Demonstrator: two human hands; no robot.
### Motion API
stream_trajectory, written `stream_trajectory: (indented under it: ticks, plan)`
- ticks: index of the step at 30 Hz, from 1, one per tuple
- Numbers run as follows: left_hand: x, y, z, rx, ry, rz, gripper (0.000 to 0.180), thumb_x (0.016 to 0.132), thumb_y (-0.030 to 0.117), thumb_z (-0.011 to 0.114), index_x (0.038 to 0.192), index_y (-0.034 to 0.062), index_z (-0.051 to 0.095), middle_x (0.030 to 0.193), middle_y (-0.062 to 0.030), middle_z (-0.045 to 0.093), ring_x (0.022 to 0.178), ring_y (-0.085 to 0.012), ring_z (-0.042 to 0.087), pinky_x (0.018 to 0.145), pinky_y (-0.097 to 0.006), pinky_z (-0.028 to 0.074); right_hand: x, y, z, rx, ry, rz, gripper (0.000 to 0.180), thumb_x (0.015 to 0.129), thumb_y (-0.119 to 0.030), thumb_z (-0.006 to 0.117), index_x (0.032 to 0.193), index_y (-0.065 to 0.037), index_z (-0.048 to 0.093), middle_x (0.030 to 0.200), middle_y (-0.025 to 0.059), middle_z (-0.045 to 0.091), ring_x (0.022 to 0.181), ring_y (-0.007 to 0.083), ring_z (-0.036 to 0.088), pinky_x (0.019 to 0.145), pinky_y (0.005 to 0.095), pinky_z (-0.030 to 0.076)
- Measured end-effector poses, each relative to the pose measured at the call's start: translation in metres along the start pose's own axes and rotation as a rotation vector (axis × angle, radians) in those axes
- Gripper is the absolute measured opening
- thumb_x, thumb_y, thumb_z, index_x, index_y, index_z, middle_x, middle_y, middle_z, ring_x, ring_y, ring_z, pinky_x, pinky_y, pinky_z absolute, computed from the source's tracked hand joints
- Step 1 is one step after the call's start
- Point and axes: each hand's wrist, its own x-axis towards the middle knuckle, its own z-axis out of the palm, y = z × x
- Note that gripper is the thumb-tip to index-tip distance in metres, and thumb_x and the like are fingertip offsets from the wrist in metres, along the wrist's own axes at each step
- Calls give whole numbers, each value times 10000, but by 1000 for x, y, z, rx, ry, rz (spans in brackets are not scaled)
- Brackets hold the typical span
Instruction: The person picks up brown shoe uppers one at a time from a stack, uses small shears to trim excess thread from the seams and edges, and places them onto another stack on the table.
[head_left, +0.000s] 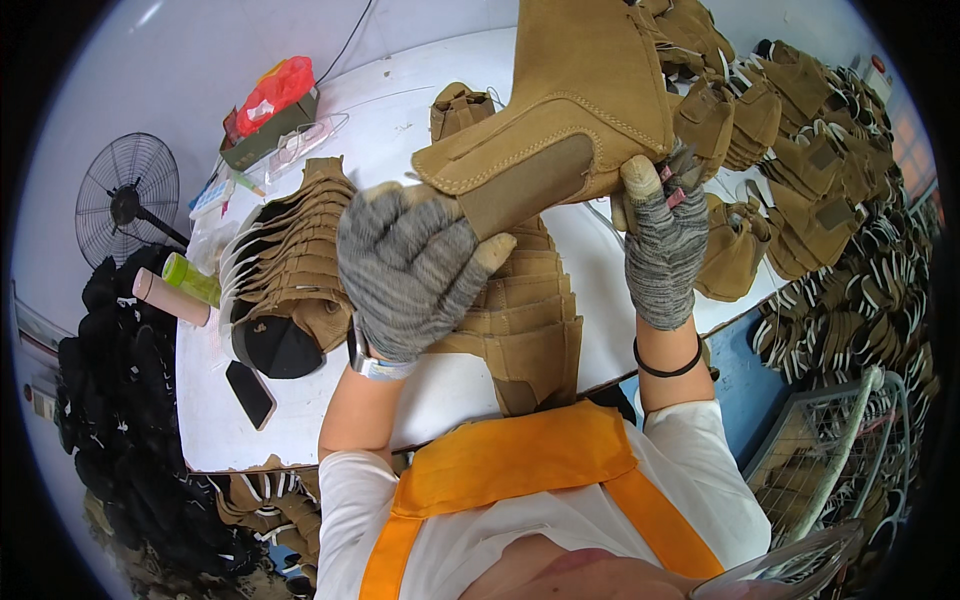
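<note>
A brown stitched boot upper (555, 110) is held up above the white table, its tall shaft pointing away from me. My left hand (415, 265), in a grey knit glove with pale fingertips, is closed on the lower left end of the upper. My right hand (662, 235), gloved the same way, grips its lower right end with the thumb in front. A small dark item with pinkish bits (676, 188) shows at the right fingers; I cannot make out what it is. Below my hands lies an overlapping row of brown boot uppers (530, 335).
Another row of uppers (300, 250) stands left, beside a phone (250, 394), a pink bottle (172, 297) and a green bottle (192, 279). A box with a red bag (270, 130) sits far left, near a fan (126, 205). Piled uppers (800, 170) crowd the right; a wire cart (830, 450) stands below.
</note>
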Motion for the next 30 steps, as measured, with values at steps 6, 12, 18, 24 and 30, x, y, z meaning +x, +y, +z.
stream_trajectory:
  ticks: [6,12,18,24,30]
  plan:
    - [2,16,-7,-145,-5,-112,296,702,247,809,935,115,683,979,-48,654,948,-266,609,824,-421,482,-1,-4,-1,-37,-41,-126,405,877,-261,693,1172,-16,561,995,29,623,817,92,587,686,217,498]
    - [12,26,-26,-973,-196,-641,477,773,250,780,1171,35,627,1131,-118,659,1021,-216,627,858,-355,489,2,-15,6,91,-99,-98,400,871,-214,704,1210,-36,587,941,10,642,729,69,574,634,206,480]
    - [0,28,-25,-772,-455,-759,545,879,374,644,1252,-6,527,1105,-112,626,987,-190,598,865,-318,484,9,-17,9,-119,-379,-295,376,860,-180,712,1200,-47,620,1038,62,683,897,134,641,817,276,521]
    - [23,44,-5,-1266,-22,-1265,498,949,396,559,1252,2,523,1109,-95,618,941,-156,604,824,-298,505,8,-27,40,-647,-136,-681,325,866,-169,690,1163,-56,618,1000,62,627,879,166,592,785,268,486]
    - [14,49,4,-1226,141,-1262,490,957,387,556,1251,-3,520,1123,-103,593,987,-165,575,862,-307,486,-9,-12,40,-701,-256,-800,319,724,-78,725,1042,-76,697,900,64,620,759,204,631,665,293,532]
